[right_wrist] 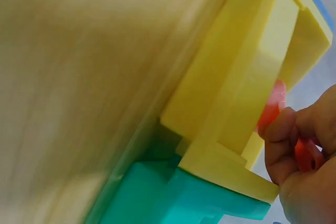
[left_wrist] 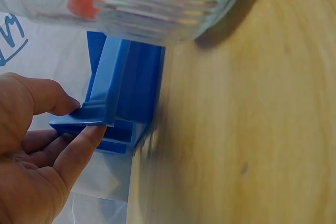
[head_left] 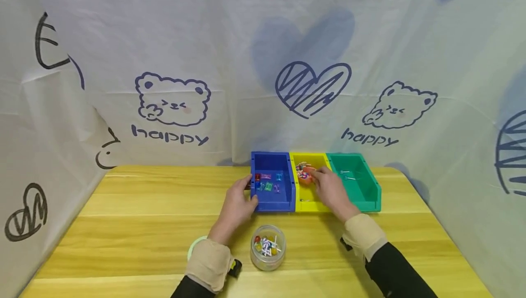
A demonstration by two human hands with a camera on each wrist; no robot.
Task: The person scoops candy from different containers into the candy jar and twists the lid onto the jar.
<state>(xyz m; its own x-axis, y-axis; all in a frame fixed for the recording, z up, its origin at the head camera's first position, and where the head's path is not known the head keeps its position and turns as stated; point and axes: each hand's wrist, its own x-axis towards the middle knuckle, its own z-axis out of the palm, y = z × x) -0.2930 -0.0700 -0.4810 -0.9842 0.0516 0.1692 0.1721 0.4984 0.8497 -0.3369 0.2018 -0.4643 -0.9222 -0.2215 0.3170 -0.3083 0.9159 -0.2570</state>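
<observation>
In the head view my right hand [head_left: 332, 189] holds an orange-red scoop [head_left: 307, 177] inside the yellow bin [head_left: 314, 206]. Small swirl-patterned pieces lie in and around the scoop's bowl. The right wrist view shows the fingers curled round the scoop's handle [right_wrist: 308, 156], while the yellow wall hides part of its bowl. My left hand [head_left: 238, 204] grips the left side wall of the blue bin [head_left: 273, 205]. Up close, its thumb and fingers pinch the bin's edge [left_wrist: 100, 114]. Colourful candy-like pieces [head_left: 268, 186] lie in the blue bin.
A green bin [head_left: 370, 195] with a few thin white-stemmed pieces adjoins the yellow one. Nearer on the wooden table [head_left: 156, 225] stands an uncapped clear jar [head_left: 267, 262] of mixed small pieces. A pale green ring-like edge [head_left: 195, 244] shows beside the left sleeve. Printed cloth [head_left: 238, 120] hangs behind.
</observation>
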